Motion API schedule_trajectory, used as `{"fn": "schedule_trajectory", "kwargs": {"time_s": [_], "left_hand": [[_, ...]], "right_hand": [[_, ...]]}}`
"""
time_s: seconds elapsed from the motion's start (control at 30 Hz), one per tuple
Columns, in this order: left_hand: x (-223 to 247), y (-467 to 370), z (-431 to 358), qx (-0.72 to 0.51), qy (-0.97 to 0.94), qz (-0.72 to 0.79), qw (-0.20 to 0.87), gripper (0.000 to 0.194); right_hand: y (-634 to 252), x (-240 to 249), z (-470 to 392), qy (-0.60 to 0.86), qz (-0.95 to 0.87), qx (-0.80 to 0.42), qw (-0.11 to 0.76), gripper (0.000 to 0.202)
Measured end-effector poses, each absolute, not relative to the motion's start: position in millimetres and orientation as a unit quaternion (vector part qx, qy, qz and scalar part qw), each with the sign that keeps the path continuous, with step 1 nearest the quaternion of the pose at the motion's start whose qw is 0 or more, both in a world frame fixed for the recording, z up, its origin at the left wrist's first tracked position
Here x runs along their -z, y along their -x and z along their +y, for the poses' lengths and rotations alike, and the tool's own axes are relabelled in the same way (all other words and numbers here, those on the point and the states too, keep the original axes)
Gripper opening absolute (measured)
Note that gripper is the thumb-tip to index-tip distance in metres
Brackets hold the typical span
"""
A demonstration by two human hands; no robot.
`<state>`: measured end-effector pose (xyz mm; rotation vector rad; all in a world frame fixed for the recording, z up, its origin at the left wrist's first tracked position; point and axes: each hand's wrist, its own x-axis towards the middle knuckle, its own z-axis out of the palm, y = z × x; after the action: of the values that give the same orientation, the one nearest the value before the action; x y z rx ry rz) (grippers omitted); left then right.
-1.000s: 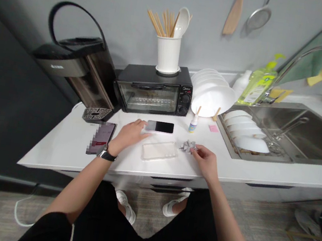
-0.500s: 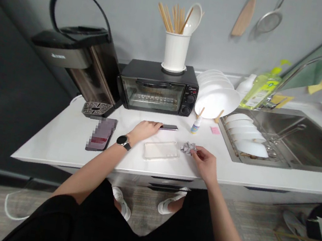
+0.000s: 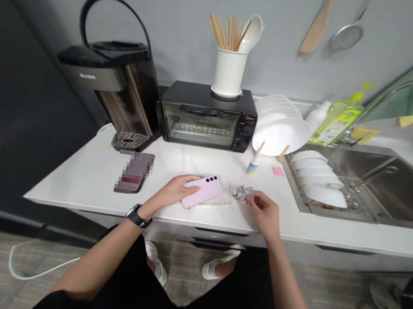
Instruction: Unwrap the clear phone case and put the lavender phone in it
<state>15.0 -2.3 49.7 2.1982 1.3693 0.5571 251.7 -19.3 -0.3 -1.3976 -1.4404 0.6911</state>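
A lilac phone [image 3: 203, 191] with its camera side up is gripped at its left end by my left hand [image 3: 175, 190]. Partly under the phone lies a clear phone case [image 3: 223, 197] on the white counter [image 3: 81, 176]. My right hand [image 3: 264, 213] pinches a crumpled grey cloth [image 3: 243, 193] just right of the case. A small white bottle with a blue and yellow label [image 3: 253, 164] stands behind the cloth, and a pink sticky note [image 3: 278, 171] lies to its right. Another phone [image 3: 135, 173], partly pixelated, rests at the left.
At the back stand a black water dispenser [image 3: 123, 89], a toaster oven [image 3: 203, 123] topped by a white utensil holder [image 3: 229, 72], and upright white plates [image 3: 282, 135]. To the right are bowls [image 3: 316, 174] in a rack beside the steel sink [image 3: 411, 197].
My left hand has brought the phone toward me, over the clear case, and its lilac back now shows. My right hand still pinches the cloth in about the same place.
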Motion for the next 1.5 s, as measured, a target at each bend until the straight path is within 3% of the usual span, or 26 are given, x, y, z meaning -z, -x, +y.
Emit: {"fn": "schedule_trajectory", "kwargs": {"time_s": [0.37,0.53,0.73,1.1,1.5], "left_hand": [[-47,-13,-24,-0.164,-0.788,0.59,0.069,0.042],[-34,-2,-38,-0.193,-0.772,0.597,0.099,0.071],[-21,4,-39,-0.237,-0.745,0.608,0.137,0.063],[-8,11,-35,-0.286,-0.72,0.617,0.142,0.061],[-8,9,-30,-0.27,-0.717,0.625,0.152,0.07]], "right_hand": [[-247,-3,-21,0.574,-0.611,-0.256,0.481,0.019],[-225,-12,-15,0.575,-0.632,-0.216,0.474,0.02],[-162,-15,-8,0.55,-0.736,-0.132,0.372,0.027],[-106,-17,-39,0.419,-0.857,-0.171,0.245,0.03],[-157,-13,-18,0.576,-0.783,-0.04,0.232,0.037]]}}
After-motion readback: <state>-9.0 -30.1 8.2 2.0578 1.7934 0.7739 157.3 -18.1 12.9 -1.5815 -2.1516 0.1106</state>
